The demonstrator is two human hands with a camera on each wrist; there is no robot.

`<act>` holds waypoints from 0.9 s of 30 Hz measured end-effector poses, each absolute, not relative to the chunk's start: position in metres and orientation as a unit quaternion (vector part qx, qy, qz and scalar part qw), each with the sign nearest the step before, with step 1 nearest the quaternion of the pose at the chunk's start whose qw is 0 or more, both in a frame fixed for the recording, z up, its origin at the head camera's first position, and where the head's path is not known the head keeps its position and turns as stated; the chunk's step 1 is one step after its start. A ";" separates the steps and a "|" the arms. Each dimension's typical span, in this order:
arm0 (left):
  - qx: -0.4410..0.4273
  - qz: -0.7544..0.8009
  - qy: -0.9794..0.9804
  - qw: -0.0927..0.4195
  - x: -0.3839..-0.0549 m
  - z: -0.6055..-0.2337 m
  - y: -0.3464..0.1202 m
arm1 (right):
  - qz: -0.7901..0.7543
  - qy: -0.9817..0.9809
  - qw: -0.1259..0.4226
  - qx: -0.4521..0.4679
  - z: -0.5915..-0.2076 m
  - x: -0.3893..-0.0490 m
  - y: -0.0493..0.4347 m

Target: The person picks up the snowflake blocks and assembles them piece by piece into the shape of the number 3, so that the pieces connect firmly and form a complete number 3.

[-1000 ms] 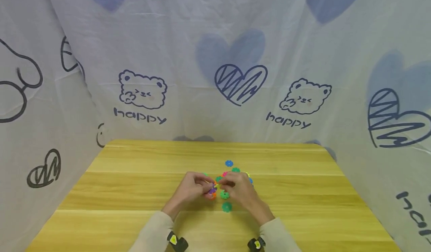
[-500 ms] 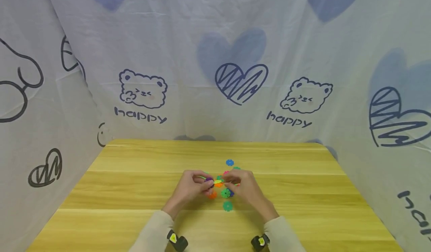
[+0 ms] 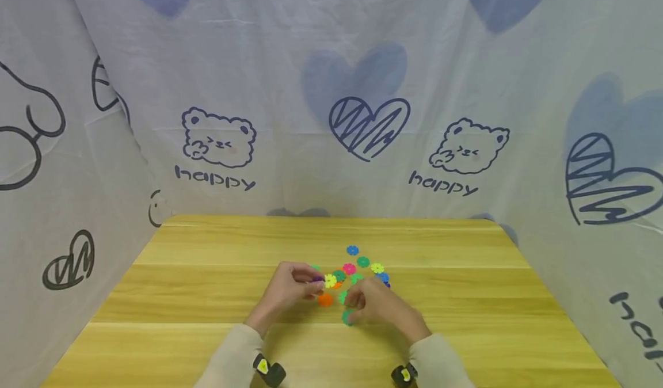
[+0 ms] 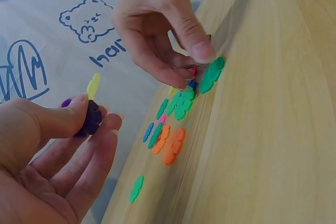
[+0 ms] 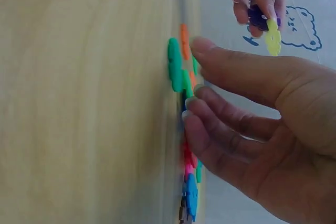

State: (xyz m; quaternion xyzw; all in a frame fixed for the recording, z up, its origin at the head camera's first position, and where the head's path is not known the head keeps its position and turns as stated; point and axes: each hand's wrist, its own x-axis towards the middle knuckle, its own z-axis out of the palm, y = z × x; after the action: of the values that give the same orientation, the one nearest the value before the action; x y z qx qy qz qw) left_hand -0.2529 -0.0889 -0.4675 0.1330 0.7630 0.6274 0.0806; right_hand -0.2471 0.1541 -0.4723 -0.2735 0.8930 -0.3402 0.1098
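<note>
My left hand (image 3: pixel 286 289) pinches a purple notched plastic disc (image 4: pixel 91 120) between thumb and fingers, above the table. A yellow notched disc (image 3: pixel 330 281) stands edge-on to the purple one and appears joined to it. The fingers partly hide the purple piece. My right hand (image 3: pixel 377 303) hovers low over the loose discs, its fingers spread and bent with nothing between them. Nearest to its thumb and fingertips lies a dark green disc (image 5: pixel 175 65). A lighter green disc (image 4: pixel 181 103) lies close by, partly covered by the right hand in the head view.
Around the hands lie more loose discs: orange (image 3: pixel 325 300), pink (image 3: pixel 349 269), yellow (image 3: pixel 377 267) and blue (image 3: pixel 353 250), among several others. They rest on a wood-grain table (image 3: pixel 207 307). A printed cloth (image 3: pixel 290 163) hangs behind and beside the table.
My right hand has let go of the yellow disc and moved down and slightly right to the green discs. The left hand keeps the purple and yellow pieces, now turned so the yellow face shows.
</note>
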 end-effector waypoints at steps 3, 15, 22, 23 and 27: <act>0.135 0.621 0.768 0.081 -0.252 -0.468 -0.089 | -0.334 0.895 0.127 -0.267 -0.475 -0.245 0.153; 0.147 0.588 0.792 0.068 -0.252 -0.472 -0.091 | -0.316 0.902 0.105 -0.276 -0.479 -0.244 0.154; 0.146 0.588 0.793 0.073 -0.251 -0.471 -0.090 | -0.372 0.893 0.082 -0.240 -0.479 -0.247 0.158; 0.146 0.587 0.793 0.073 -0.251 -0.471 -0.090 | -0.381 0.891 0.072 -0.237 -0.478 -0.248 0.158; 0.146 0.591 0.790 0.073 -0.251 -0.471 -0.089 | -0.401 0.886 0.015 -0.232 -0.472 -0.251 0.157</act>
State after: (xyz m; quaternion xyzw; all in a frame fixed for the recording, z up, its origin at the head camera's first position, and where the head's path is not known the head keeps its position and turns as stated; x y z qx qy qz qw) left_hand -0.2511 -0.0891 -0.4709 0.1461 0.7900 0.5910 0.0732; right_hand -0.2510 0.1568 -0.4724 -0.2318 0.8860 -0.4014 0.0149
